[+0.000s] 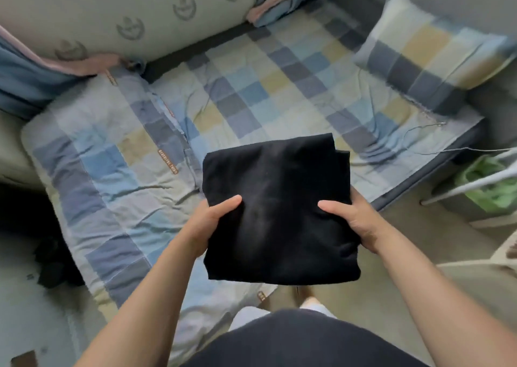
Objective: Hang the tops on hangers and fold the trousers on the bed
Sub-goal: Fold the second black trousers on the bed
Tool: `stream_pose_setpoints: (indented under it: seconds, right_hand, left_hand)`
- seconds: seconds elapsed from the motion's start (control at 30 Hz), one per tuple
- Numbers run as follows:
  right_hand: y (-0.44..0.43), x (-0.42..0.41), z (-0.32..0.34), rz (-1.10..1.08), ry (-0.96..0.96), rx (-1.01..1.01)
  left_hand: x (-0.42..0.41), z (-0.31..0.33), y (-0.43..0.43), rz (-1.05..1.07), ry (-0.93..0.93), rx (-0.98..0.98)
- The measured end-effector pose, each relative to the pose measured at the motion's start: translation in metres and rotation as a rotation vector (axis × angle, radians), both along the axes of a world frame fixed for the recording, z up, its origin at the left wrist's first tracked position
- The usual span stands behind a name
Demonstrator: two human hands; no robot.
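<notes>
Head cam: I see folded black trousers (279, 210) btwn both hands, left hand (208, 224) & right hand (361, 221) gripping opposite edges above checked bed (251, 92).

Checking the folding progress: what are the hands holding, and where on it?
A folded black garment: left hand grips its left edge, right hand its right edge, thumbs on top.

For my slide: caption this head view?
Both hands, left and right, hold folded black trousers above the checked bed.

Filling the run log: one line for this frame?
left hand: gripping folded black garment | right hand: gripping same | garment: above checked bed cover
</notes>
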State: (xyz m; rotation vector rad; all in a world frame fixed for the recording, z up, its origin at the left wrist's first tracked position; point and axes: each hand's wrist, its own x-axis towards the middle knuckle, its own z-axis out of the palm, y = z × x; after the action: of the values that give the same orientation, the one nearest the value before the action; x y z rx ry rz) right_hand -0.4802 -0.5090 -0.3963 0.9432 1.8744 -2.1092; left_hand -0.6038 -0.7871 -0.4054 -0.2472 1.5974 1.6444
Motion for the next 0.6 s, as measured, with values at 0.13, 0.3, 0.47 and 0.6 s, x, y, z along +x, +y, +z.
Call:
stream_pose_setpoints:
  seconds: [0.13, 0.3, 0.47, 0.6]
  right_hand:
    - [0.009, 0.052, 0.016, -0.275, 0.028, 0.071]
    - [0.032, 0.136, 0.034, -0.588, 0.012, 0.126]
    - [0.06, 0.235, 0.057, -0.833, 0.065, 0.188]
    - [0.088, 0.33, 0.072, -1.004, 0.109, 0.218]
  left_hand:
    - [-0.005, 0.01, 0.05, -0.184, 0.045, 0.011]
    - [0.025, 0.029, 0.13, -0.419, 0.102, 0.033]
    - [0.086, 0.054, 0.222, -0.649, 0.148, 0.097]
    - [0.169, 0.077, 0.297, -0.776, 0.178, 0.167]
